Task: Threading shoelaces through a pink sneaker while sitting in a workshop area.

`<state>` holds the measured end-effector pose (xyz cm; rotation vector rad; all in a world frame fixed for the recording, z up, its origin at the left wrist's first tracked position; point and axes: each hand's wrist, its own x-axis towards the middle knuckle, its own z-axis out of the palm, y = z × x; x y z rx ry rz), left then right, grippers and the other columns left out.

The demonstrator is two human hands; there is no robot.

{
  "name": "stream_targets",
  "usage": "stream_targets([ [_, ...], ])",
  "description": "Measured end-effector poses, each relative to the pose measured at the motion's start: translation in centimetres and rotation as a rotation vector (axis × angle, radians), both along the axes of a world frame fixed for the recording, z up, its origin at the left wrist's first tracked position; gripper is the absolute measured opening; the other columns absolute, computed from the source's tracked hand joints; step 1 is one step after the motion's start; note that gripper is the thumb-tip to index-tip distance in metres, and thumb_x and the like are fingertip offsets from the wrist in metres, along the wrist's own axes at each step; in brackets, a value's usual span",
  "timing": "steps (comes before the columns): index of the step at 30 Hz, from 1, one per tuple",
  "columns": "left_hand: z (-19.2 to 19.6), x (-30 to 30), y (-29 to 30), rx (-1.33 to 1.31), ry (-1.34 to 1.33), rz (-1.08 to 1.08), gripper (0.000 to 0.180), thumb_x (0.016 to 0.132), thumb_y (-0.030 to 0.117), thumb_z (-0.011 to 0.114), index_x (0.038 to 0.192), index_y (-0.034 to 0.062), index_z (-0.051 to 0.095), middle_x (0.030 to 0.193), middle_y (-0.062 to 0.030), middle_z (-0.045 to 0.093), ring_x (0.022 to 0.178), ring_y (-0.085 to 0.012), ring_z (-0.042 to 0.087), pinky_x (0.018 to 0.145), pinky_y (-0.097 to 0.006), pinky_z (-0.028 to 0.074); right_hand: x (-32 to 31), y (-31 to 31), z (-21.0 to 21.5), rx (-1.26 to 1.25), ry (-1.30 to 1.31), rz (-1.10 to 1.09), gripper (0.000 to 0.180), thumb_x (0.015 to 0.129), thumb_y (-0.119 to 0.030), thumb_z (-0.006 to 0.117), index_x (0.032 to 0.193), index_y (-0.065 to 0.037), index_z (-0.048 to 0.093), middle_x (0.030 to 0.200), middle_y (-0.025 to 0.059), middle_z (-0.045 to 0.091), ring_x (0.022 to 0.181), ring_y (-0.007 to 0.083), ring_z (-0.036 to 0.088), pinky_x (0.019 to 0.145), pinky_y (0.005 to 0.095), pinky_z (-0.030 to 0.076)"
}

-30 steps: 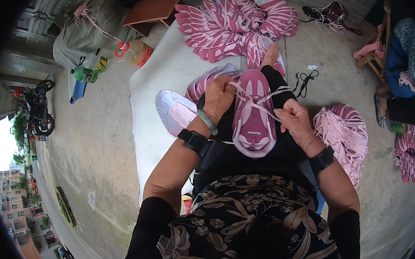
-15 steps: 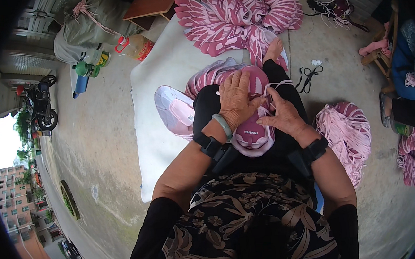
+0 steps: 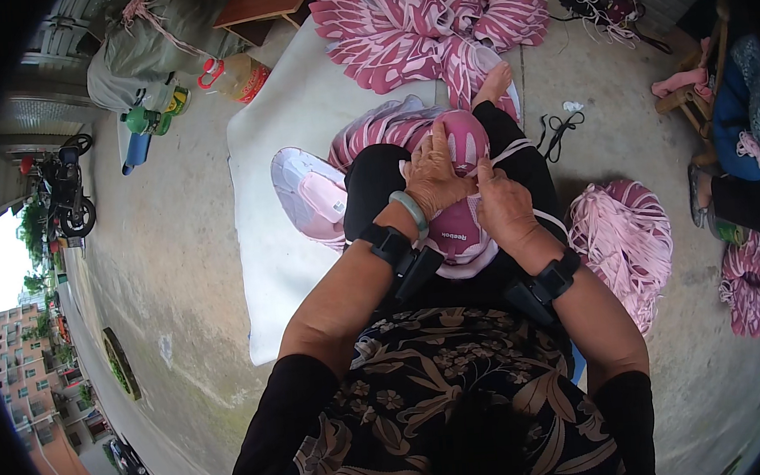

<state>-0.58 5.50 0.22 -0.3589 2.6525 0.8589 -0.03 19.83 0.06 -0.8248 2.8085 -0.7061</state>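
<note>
A motorbike (image 3: 62, 193) is parked at the far left, beside a grey sack (image 3: 144, 52), a green sprayer (image 3: 149, 120) and a plastic jug (image 3: 238, 77) on the concrete. A white sheet (image 3: 284, 272) is spread on the ground, and a pale pink upper (image 3: 310, 198) is laid on it just beside the seated person's knee. At centre, a pink shoe upper (image 3: 459, 227) is rested on the person's lap, over black trousers. The left hand (image 3: 436, 175), a green bangle at its wrist, is laid flat over the top of the upper, fingers close together and pressed down on it. The right hand (image 3: 505, 210) is set just beside it, touching the upper's right edge, fingers curled narrow around a pink lace (image 3: 520, 149). Black bands are worn on both wrists. A heap of striped pink uppers (image 3: 416, 20) is piled beyond the bare foot (image 3: 493, 84). To the right, a bundle of pink laces (image 3: 626, 240) is heaped on the floor, and black laces (image 3: 559, 130) are left near it.
</note>
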Motion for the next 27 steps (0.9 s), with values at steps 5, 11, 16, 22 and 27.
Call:
stream_targets([
  [5, 0.5, 0.7, 0.2, -0.079, 0.067, -0.026, 0.109, 0.055, 0.037, 0.071, 0.136, 0.0037, 0.006, 0.129, -0.0212, 0.034, 0.116, -0.0354, 0.037, 0.098, -0.04, 0.027, -0.2, 0.6, -1.2, -0.078, 0.064, -0.035, 0.037, 0.065, -0.002, 0.054, 0.1, 0.006, 0.044, 0.08, 0.0197, 0.057, 0.072, 0.0338, 0.059, 0.063, 0.038, 0.049],
  [11, -0.5, 1.7, -0.9, -0.073, 0.31, -0.138, 0.104, 0.057, 0.025, 0.071, 0.136, 0.0039, 0.006, 0.125, -0.0223, 0.037, 0.111, -0.0364, 0.04, 0.095, -0.039, 0.03, 0.0, 0.4, 0.0, -0.152, 0.101, 0.012, 0.029, 0.061, -0.001, 0.052, 0.089, 0.004, 0.049, 0.078, 0.0192, 0.055, 0.071, 0.0354, 0.057, 0.063, 0.04, 0.048],
  [16, 0.0, 1.7, -1.0, -0.059, 0.267, -0.167, 0.103, 0.06, 0.024, 0.07, 0.136, 0.0026, 0.004, 0.121, -0.0217, 0.04, 0.107, -0.0375, 0.041, 0.094, -0.041, 0.03, -0.9, 0.6, 0.1, -0.133, 0.022, 0.144, 0.027, 0.061, 0.0, 0.05, 0.088, 0.002, 0.05, 0.082, 0.0182, 0.055, 0.082, 0.0345, 0.055, 0.072, 0.0402, 0.045],
  [22, 1.5, 2.4, -0.6, -0.337, 0.773, -0.341, 0.071, 0.059, 0.022, 0.068, 0.121, 0.0031, 0.037, 0.112, -0.018, 0.046, 0.097, -0.0315, 0.045, 0.081, -0.041, 0.034, -2.1, 1.4, -0.8, -0.199, -0.127, 0.213, 0.029, 0.062, 0.001, 0.049, 0.091, -0.001, 0.051, 0.087, 0.0193, 0.056, 0.086, 0.0353, 0.054, 0.078, 0.0402, 0.044],
  [27, 1.7, 2.5, 0.1, -0.555, 0.755, -0.685, 0.022, 0.067, 0.016, 0.055, 0.087, 0.0062, 0.056, 0.088, -0.009, 0.051, 0.084, -0.0234, 0.048, 0.073, -0.037, 0.034, -1.7, 1.1, -0.9, -0.291, -0.191, 0.069, 0.03, 0.062, 0.003, 0.048, 0.091, -0.002, 0.053, 0.085, 0.0201, 0.058, 0.083, 0.0361, 0.055, 0.074, 0.0405, 0.045],
])
